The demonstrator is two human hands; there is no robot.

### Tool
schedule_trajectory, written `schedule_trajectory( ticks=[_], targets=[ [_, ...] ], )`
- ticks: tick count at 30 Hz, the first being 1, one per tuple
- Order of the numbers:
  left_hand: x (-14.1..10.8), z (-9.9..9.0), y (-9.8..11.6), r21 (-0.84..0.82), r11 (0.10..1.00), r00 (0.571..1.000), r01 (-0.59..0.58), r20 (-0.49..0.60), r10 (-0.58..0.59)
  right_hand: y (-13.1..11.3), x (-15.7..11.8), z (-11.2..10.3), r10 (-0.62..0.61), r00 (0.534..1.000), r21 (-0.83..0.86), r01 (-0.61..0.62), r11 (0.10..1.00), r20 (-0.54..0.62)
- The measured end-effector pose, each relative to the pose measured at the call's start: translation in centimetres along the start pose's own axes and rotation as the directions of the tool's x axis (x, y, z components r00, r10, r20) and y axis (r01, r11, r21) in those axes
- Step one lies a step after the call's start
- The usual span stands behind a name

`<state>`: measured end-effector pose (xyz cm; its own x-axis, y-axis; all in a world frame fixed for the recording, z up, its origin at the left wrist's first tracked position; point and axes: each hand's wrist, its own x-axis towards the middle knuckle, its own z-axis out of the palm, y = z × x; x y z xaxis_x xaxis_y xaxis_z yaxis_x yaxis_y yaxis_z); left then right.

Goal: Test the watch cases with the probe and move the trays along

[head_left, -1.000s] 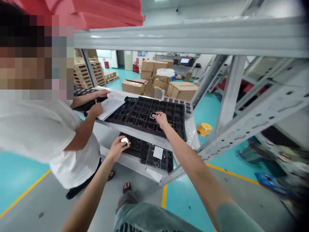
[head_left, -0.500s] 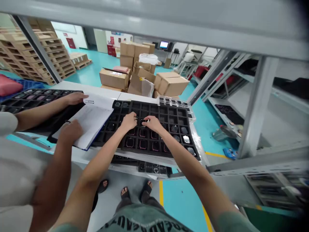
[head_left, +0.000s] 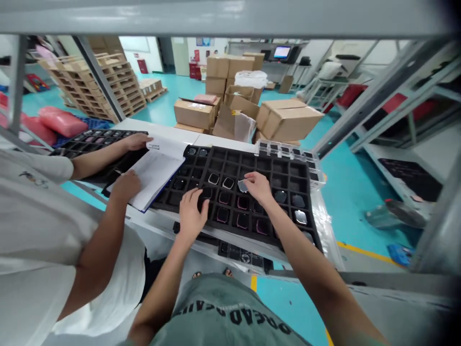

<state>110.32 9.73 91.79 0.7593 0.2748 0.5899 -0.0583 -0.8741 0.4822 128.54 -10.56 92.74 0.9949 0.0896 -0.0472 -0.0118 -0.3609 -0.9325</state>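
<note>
A black compartment tray (head_left: 230,168) lies before me, with square, rounded smartwatch cases in many of its cells. My right hand (head_left: 258,186) pinches a pale, shiny smartwatch case (head_left: 243,186) over a middle cell, thumb and fingertips at its edge. To its left, two silver-rimmed cases (head_left: 221,181) sit in neighbouring cells. My left hand (head_left: 192,211) rests over the tray's left part, thumb and fingers apart, beside a dark case (head_left: 206,193); nothing shows in its grip. Pink-rimmed cases (head_left: 242,221) fill cells along the near side.
On my left a co-worker's hands (head_left: 126,185) hold a pen and papers (head_left: 154,173) over the tray's edge. Clear plastic boxes (head_left: 284,150) stand behind the tray's right end. A metal beam (head_left: 230,19) crosses overhead; cardboard boxes (head_left: 288,120) are stacked beyond the table.
My hands have moved apart: the left came back towards me and opened, the right shifted right with a case. Two silver-rimmed cases now show in the cells between. The view turned left.
</note>
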Motion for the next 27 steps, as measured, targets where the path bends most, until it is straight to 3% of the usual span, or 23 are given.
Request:
schedule_trajectory(
  ticks=[2, 5, 9, 13, 16, 19, 21, 25, 27],
  targets=[
    [-3.0, 0.3, -0.6, -0.066, 0.996, 0.991, 0.059, -0.117, -0.066, 0.5, -0.3, 0.2, -0.061, 0.997, -0.061, 0.059, 0.996, -0.036],
    [-5.2, 1.4, -0.9, -0.110, 0.987, 0.980, 0.117, -0.146, -0.133, 1.1, -0.7, 0.3, -0.115, 0.990, -0.121, 0.105, 0.987, -0.079],
    [-5.6, 2.1, -0.6, -0.088, 0.988, 0.981, 0.128, -0.136, -0.139, 1.9, -1.5, 0.5, -0.216, 0.972, -0.203, 0.195, 0.960, -0.090],
    [-5.8, 2.1, -0.6, -0.064, 0.990, 0.982, 0.123, -0.136, -0.131, 2.4, -2.3, 0.9, -0.402, 0.916, -0.433, 0.361, 0.826, -0.002],
    [-6.0, 2.0, -0.8, -0.068, 0.992, 0.983, 0.109, -0.139, -0.118, 2.2, -2.8, 0.4, -0.459, 0.888, -0.488, 0.418, 0.766, 0.040],
    [-6.3, 2.0, -0.9, -0.093, 0.990, 0.982, 0.110, -0.145, -0.122, 2.0, -3.7, -2.1, -0.491, 0.871, -0.500, 0.426, 0.754, 0.003],
    [-6.7, 2.0, -0.8, -0.125, 0.985, 0.979, 0.115, -0.151, -0.134, 2.5, -4.8, -5.2, -0.477, 0.873, -0.548, 0.352, 0.759, -0.099],
    [-8.2, 1.5, -0.5, -0.161, 0.976, 0.969, 0.148, -0.174, -0.175, 6.4, -8.2, -12.5, -0.354, 0.851, -0.636, 0.031, 0.771, -0.387],
    [-9.1, 1.2, -0.3, -0.160, 0.973, 0.961, 0.168, -0.191, -0.198, 9.4, -9.8, -15.3, -0.256, 0.849, -0.654, -0.132, 0.745, -0.462]
  ],
)
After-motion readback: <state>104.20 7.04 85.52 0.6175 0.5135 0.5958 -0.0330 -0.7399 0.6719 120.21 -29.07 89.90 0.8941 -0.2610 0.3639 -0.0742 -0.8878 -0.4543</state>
